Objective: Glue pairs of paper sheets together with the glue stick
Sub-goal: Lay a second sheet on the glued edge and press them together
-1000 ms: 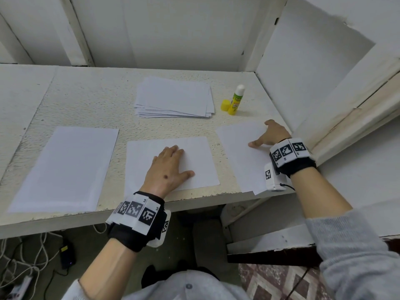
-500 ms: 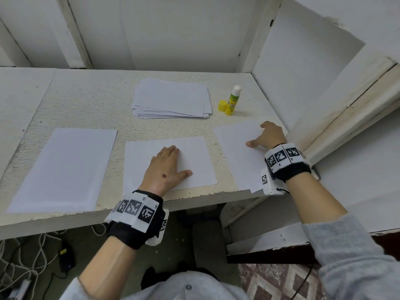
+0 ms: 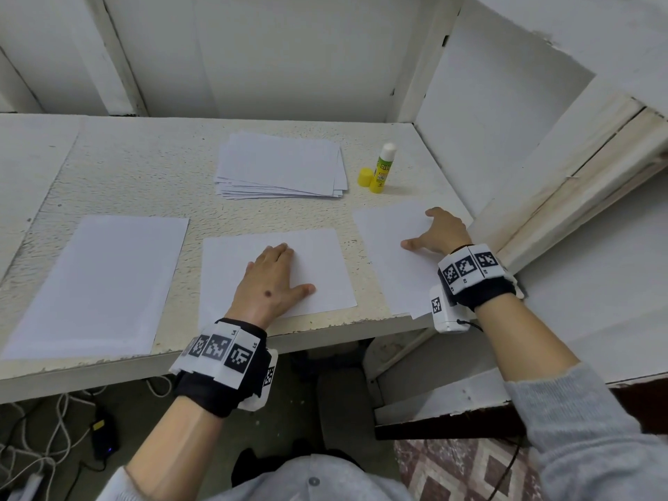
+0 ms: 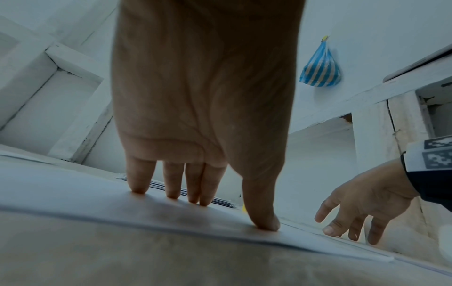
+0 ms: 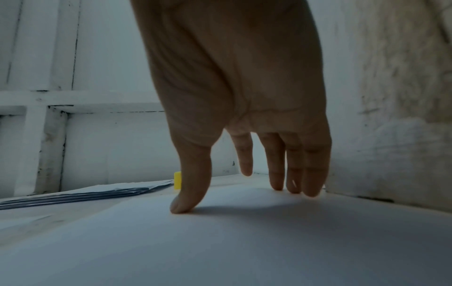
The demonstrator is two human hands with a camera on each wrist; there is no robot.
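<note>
Three white sheets lie along the table's front: a left sheet (image 3: pixel 97 283), a middle sheet (image 3: pixel 321 262) and a right sheet (image 3: pixel 386 244). My left hand (image 3: pixel 274 280) rests flat on the middle sheet (image 4: pixel 73 195) with straight fingers (image 4: pixel 139 181). My right hand (image 3: pixel 439 233) touches the right sheet (image 5: pixel 220 241) with its fingertips (image 5: pixel 188 205), near the side wall. A stack of white paper (image 3: pixel 282 166) lies at the back. The uncapped glue stick (image 3: pixel 383 169) stands upright to the right of the stack, its yellow cap (image 3: pixel 365 176) beside it.
A white wall panel (image 3: pixel 488 103) bounds the table on the right, close to my right hand. The table's front edge (image 3: pixel 108 370) runs under my left wrist. Cables (image 3: pixel 43 428) lie on the floor below. A blue striped bag (image 4: pixel 320 67) hangs on the wall.
My right hand has slid slightly on the right sheet, staying on its far right part. My left hand stays flat on the middle sheet.
</note>
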